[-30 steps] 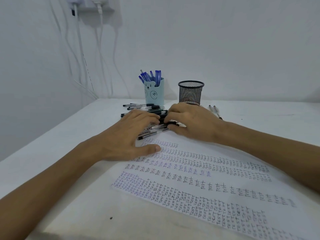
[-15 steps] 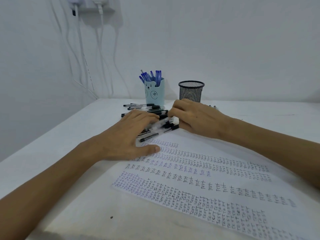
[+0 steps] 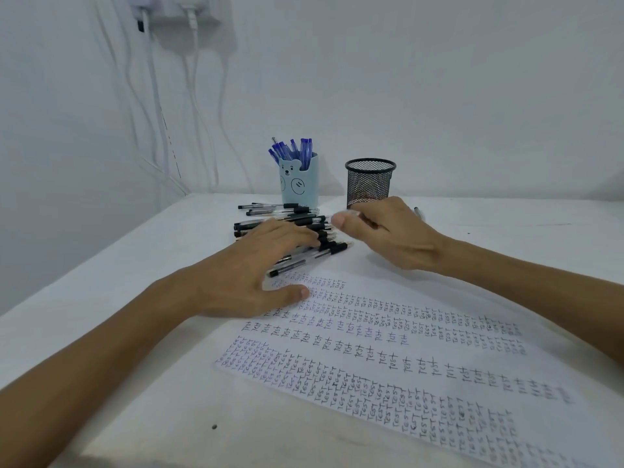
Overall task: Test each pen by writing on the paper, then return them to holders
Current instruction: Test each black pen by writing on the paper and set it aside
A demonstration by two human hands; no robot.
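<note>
Hands now sit apart at the heap of black-capped pens (image 3: 297, 219) by the paper (image 3: 405, 349): the right hand (image 3: 388, 234) has lifted off, thumb and curled fingers pinching what looks like one clear pen (image 3: 352, 214), the left hand (image 3: 250, 275) lies flat on the heap, so another test seems due

White table (image 3: 523, 214), pale wall (image 3: 439, 79), white cables (image 3: 195, 45) hanging at left

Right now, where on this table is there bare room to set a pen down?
Free: bare table left of the left hand, and the far-right stretch past the mesh holder. Crowded: the pen pile under that hand, before the bear holder.
</note>
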